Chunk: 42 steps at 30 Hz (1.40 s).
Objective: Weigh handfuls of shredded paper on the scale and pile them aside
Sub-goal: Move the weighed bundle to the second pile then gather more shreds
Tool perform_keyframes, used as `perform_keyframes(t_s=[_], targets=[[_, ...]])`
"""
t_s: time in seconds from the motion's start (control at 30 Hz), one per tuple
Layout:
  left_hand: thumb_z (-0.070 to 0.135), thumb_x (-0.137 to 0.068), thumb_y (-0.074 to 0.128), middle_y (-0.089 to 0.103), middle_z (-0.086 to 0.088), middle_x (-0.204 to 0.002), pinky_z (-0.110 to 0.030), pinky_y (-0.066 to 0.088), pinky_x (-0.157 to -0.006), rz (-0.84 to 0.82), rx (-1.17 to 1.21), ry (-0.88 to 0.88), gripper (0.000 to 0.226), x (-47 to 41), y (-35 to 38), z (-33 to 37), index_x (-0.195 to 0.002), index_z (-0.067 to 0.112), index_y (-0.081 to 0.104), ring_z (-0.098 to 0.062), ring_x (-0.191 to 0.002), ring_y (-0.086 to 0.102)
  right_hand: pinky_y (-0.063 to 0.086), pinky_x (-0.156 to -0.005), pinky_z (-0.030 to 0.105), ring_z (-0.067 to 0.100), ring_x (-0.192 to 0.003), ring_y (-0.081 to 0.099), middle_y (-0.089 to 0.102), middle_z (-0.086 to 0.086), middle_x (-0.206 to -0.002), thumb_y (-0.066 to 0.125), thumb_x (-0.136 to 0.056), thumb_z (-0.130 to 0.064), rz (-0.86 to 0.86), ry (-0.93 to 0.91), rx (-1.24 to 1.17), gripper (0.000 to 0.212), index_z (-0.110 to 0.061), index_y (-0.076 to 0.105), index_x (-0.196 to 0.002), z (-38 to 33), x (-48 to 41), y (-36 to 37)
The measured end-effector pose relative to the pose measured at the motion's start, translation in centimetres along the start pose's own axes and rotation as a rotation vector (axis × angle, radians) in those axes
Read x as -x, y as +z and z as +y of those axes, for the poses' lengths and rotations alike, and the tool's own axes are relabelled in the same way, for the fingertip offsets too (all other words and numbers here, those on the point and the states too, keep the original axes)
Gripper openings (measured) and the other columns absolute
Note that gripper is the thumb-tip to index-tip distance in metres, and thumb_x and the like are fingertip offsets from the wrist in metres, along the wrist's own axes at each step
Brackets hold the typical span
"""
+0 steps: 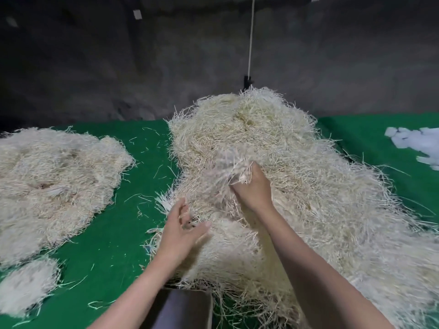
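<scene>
A big heap of cream shredded paper (297, 181) covers the middle and right of the green table (114, 238). My right hand (253, 186) grips a blurred tuft of shreds (225, 167) on top of that heap. My left hand (181, 230) hovers at the heap's left edge, fingers spread and relaxed, holding nothing. The metal scale pan (187, 307) shows at the bottom centre between my forearms, with shreds hanging over its right side. A flatter pile of shredded paper (52, 184) lies on the left.
A small clump of shreds (26, 286) sits at the lower left. Loose strands litter the green cloth between the piles. White paper pieces (418, 143) lie at the far right. A dark wall with a hanging white cord (251, 36) stands behind the table.
</scene>
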<state>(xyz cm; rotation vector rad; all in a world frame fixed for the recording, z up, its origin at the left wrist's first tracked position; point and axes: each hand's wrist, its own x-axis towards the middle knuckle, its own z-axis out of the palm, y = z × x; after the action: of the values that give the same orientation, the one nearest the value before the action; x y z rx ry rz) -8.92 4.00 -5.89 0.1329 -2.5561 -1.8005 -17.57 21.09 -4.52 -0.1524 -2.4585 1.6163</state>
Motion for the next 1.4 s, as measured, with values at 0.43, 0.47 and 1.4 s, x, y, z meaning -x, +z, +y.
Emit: perform_keyframes(t_s=[0.43,0.47,1.4], targets=[[0.069,-0.059,0.066,0.017,-0.001,-0.156,-0.042,0.014,-0.115,-0.231,-0.262,0.071,0.06,-4.0,2.2,5.5,-0.112,0.041,0.058,-0.017,-0.142,0.015,0.053,-0.065,0.02,0.01,-0.074,0.064,0.071,-0.002,-0.088,0.074,-0.073,-0.035,-0.866,0.099,-0.354,0.034,-0.022,0.065,-0.103,-2.7,0.8,-8.2],[0.064,-0.058,0.07,0.012,0.003,-0.155,-0.045,0.009,-0.114,-0.202,-0.219,0.033,0.048,-3.7,1.8,5.5,-0.1,0.041,0.06,-0.018,-0.144,0.007,0.055,-0.068,0.024,0.012,-0.075,0.065,0.07,-0.002,-0.087,0.073,-0.077,-0.027,-0.802,0.064,-0.308,0.024,-0.022,0.065,-0.099,-2.3,-0.2,-8.8],[0.039,-0.068,0.062,0.068,-0.011,-0.111,-0.045,0.048,-0.094,-0.384,0.637,-0.301,0.064,-2.6,6.2,7.4,-0.126,0.015,0.048,-0.028,-0.112,0.061,0.047,-0.052,0.007,-0.011,-0.066,0.059,0.063,-0.014,-0.081,0.056,-0.088,-0.002,-0.036,-0.188,-0.415,0.029,-0.03,0.06,-0.087,-4.2,6.5,-12.8]])
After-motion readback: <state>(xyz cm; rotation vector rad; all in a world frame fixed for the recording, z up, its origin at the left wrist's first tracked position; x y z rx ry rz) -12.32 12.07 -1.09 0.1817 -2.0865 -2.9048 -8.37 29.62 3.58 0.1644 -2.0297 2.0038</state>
